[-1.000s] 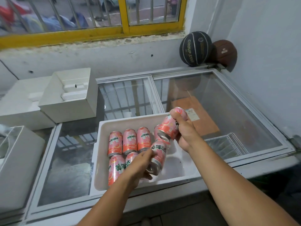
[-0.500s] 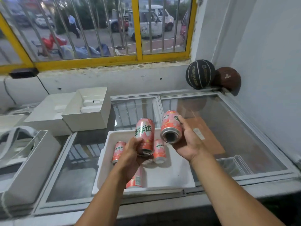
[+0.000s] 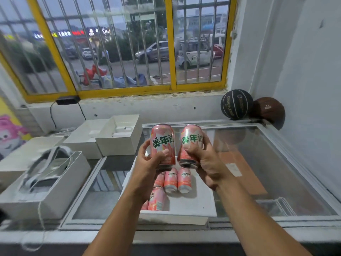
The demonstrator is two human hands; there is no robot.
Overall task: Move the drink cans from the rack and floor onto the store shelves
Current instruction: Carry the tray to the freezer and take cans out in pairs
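Left can: pink, held upright above the tray with its label to the camera. Probably lifted clear for carrying to a shelf.
Right can: same kind, tipped back a little so its base shows. It is just beside the left can; whether they touch cannot be told.
Left hand: fingers and thumb curled round the left can's lower half, thumb across the front. The forearm rises from lower left.
Right hand: wrapped round the right can from its outer side, thumb low on the front. The forearm rises from lower right.
Tray: white, on the freezer lid, under both hands.
Tray cans: three upright at the back, others lying nearer the front, partly hidden by the left arm.
Shelves: not in view.
Grip rationale: one can per hand, probably to halve the trips.
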